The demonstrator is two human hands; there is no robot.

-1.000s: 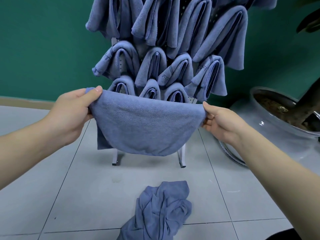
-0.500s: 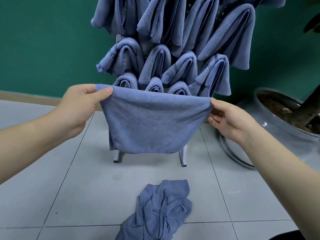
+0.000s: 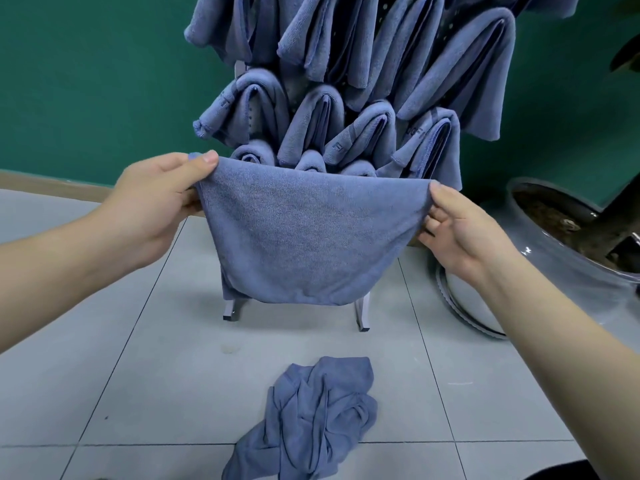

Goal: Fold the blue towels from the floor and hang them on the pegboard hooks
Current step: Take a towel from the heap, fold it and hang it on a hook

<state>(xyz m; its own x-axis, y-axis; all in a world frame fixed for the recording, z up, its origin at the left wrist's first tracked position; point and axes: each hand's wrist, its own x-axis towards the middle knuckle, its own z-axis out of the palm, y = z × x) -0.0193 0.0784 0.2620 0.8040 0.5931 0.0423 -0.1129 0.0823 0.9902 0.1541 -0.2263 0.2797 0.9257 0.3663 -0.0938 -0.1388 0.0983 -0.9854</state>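
Two hands up in the head view, stretching one blue towel (image 3: 311, 237) flat between them. Left hand (image 3: 156, 202) pinching the towel's upper left corner, thumb on top, fingers curled behind the cloth. Right hand (image 3: 460, 226) pinching the upper right corner, thumb over the edge, remaining fingers loosely bent below. Towel doubled over, top edge taut, lower edge sagging in a curve, held in the air just in front of the pegboard (image 3: 446, 29). Pegboard packed with hung towels (image 3: 363, 64), folded and draped in several rows, hooks themselves hidden under the cloth; white feet (image 3: 362, 313) of the stand on the tiled floor (image 3: 138, 375). Crumpled towel (image 3: 311, 420) lying on the tiles below the held one, well apart from it. Large glazed planter (image 3: 561, 282) with soil and a dark trunk to the right, beside the stand. Green wall (image 3: 86, 81) behind.
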